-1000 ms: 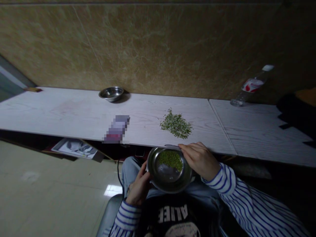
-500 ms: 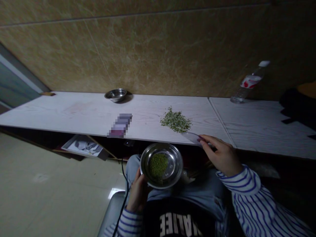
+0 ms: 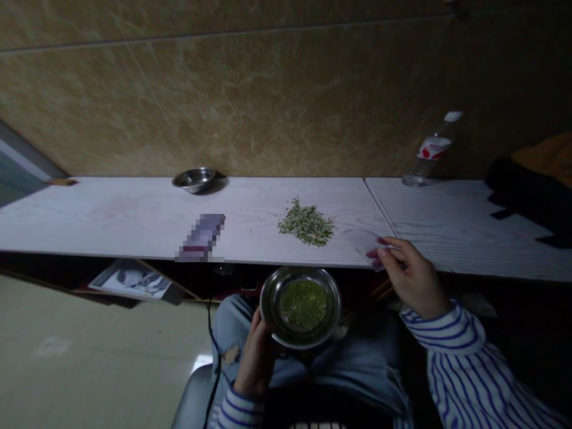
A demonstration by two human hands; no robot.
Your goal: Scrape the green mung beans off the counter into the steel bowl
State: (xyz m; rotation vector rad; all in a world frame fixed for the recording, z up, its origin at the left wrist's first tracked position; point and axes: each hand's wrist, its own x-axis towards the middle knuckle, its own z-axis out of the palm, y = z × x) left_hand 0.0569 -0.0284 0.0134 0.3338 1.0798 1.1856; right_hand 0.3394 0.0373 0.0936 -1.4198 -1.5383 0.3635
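Note:
My left hand grips the rim and side of a steel bowl, held over my lap just below the counter edge. Small green mung beans cover much of the bowl's bottom. Between the thumb and fingers of my right hand is a clear plastic protractor, tilted above the counter's front edge. To its left, a loose pile of mung beans lies spread on the white counter, apart from the protractor.
A smaller steel bowl stands near the wall. A pixelated flat object lies left of the pile. At the right are a plastic bottle and a dark cloth item. Under the counter, a white tray sits on a shelf.
The protractor has drawn away from the pile to the right and turned flatter into view. The bowl's beans have spread from its left side across the bottom. The camera view has shifted.

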